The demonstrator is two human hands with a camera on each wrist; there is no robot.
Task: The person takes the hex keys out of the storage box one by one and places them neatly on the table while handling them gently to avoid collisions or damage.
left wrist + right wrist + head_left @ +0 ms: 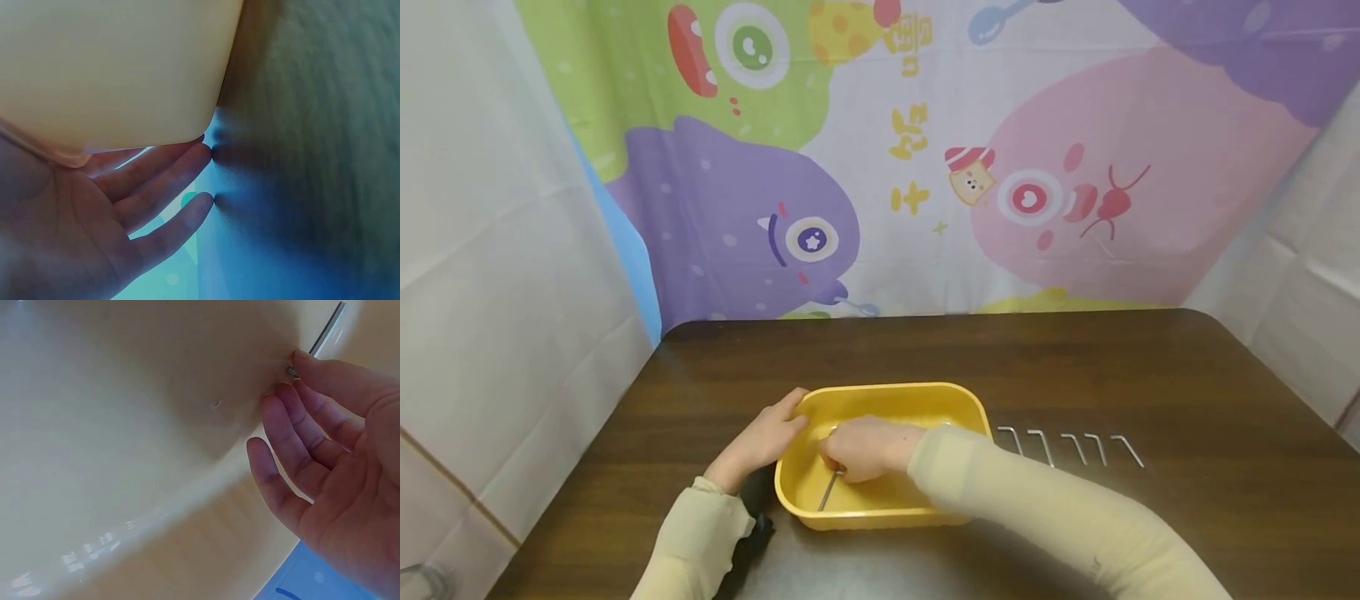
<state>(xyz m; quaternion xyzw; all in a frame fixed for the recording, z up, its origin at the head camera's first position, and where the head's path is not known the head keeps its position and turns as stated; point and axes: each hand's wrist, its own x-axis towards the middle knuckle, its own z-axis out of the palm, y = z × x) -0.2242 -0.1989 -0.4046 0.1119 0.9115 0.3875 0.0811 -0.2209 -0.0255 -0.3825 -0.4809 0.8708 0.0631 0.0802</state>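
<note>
A yellow plastic basin (887, 521) stands on the table, its outer wall also seen in the left wrist view. At its left end my left hand (767, 433) holds the rim, thumb over the edge and fingers down the outside. Those fingertips (203, 153) reach down to the tabletop. Inside the basin, my right hand (868, 448) pinches a silver hex key (829, 490) between thumb and fingertips, and its straight shaft sticks out past the thumb in the right wrist view. The other right-hand fingers (265, 465) are loosely bent.
Several L-shaped hex keys (1041, 446) lie in a row on the dark wooden table (1075, 367), right of the basin. A black object (752, 542) lies beside the left sleeve. Behind the table hangs a cartoon-printed cloth (917, 250).
</note>
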